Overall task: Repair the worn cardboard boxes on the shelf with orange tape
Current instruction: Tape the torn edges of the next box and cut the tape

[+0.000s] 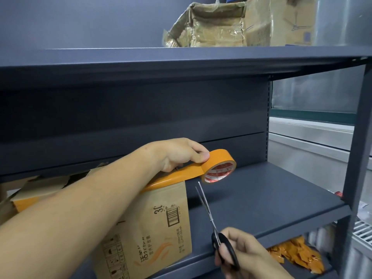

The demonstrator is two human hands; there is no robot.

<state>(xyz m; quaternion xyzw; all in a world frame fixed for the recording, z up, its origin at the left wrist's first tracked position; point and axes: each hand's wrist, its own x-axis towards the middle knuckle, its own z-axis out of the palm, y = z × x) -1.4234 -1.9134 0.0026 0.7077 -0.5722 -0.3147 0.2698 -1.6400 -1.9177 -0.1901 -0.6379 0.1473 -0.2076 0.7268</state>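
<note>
Cardboard box (161, 228) sits on the shelf (271, 198) under the left forearm, printed side facing out, top flaps ragged. Orange tape strip (171, 178) runs along its top edge and off the far corner to the tape roll (218, 166), which the left hand (177, 154) grips from above, thumb on the outer face, other fingers hidden behind the roll. Roll hangs just past the box corner, over bare shelf; my read is that this keeps the free span taut and off the cardboard so it can be cut clean. Right hand (241, 252) is low and near, fingers through the black handles of the scissors (209, 214), blades slightly parted, tips pointing up at the strip just below the roll, not touching it yet. Hands well apart, each clamped on its own tool. Step looks like severing the strip; pressing down the tail over the corner would follow. Risk: slack in the span and the tape folds on itself. Above the left hand, on the upper shelf, a second battered box (209, 27) with crumpled clear film, apparently not yet done. Below the right hand, orange scraps (298, 256) piled on the lower shelf.
</note>
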